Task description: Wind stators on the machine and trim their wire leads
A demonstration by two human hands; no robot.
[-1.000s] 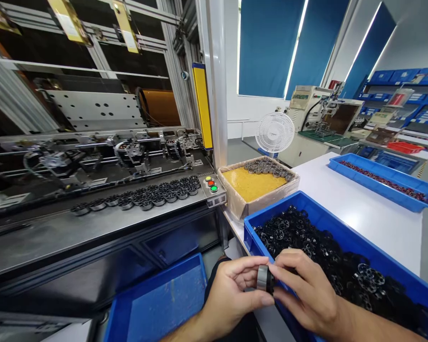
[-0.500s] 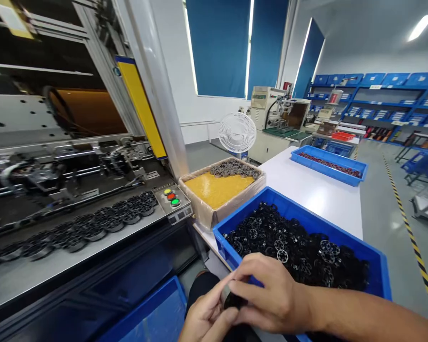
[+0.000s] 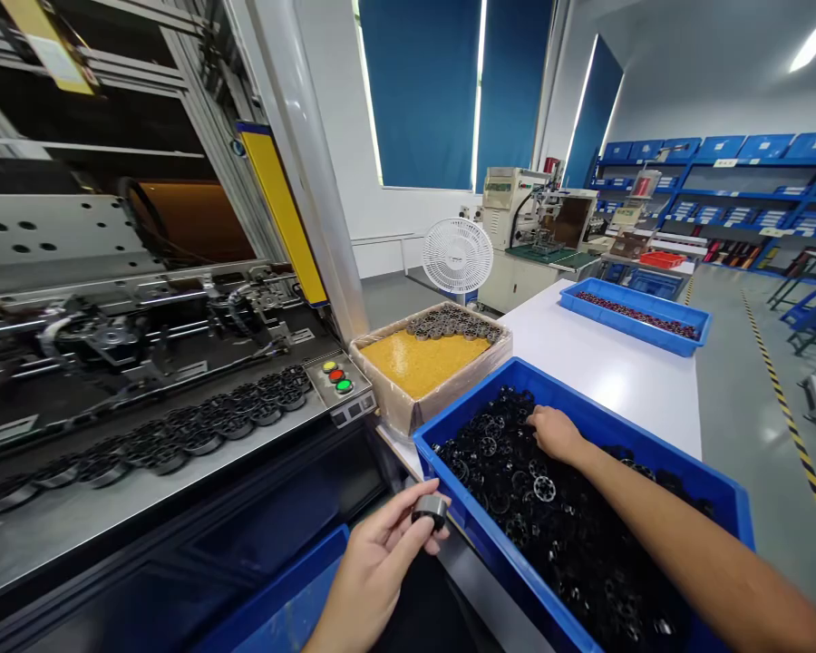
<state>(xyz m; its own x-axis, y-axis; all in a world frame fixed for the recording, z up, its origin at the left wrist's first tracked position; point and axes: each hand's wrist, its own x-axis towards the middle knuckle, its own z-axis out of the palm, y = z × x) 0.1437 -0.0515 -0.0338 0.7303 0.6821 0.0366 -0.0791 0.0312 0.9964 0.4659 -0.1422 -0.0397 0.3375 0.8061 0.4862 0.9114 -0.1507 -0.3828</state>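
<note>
My left hand (image 3: 391, 553) pinches a short grey metal ring with a black part at its lower edge (image 3: 430, 510) between thumb and fingers, just outside the near left wall of a big blue bin (image 3: 500, 558). Many black spoked wheel-like parts (image 3: 558, 535) fill that bin. Over its far side, my right hand (image 3: 556, 433) reaches down among the black parts with fingers bent together. Its fingertips are partly hidden, and what they grip cannot be made out.
Left stands a machine with a metal ledge (image 3: 245, 462) bearing rows of similar ringed parts (image 3: 204, 440) and a button box (image 3: 344, 390). A lined box (image 3: 394, 408) with a yellow sheet and grey rings adjoins the bin. Beyond are a white table (image 3: 605, 381), blue tray (image 3: 636, 328) and fan (image 3: 458, 257).
My hands were together on a part in front of the bin. They have separated: the right has moved forward into the bin, while the left keeps the ring. The view has shifted slightly.
</note>
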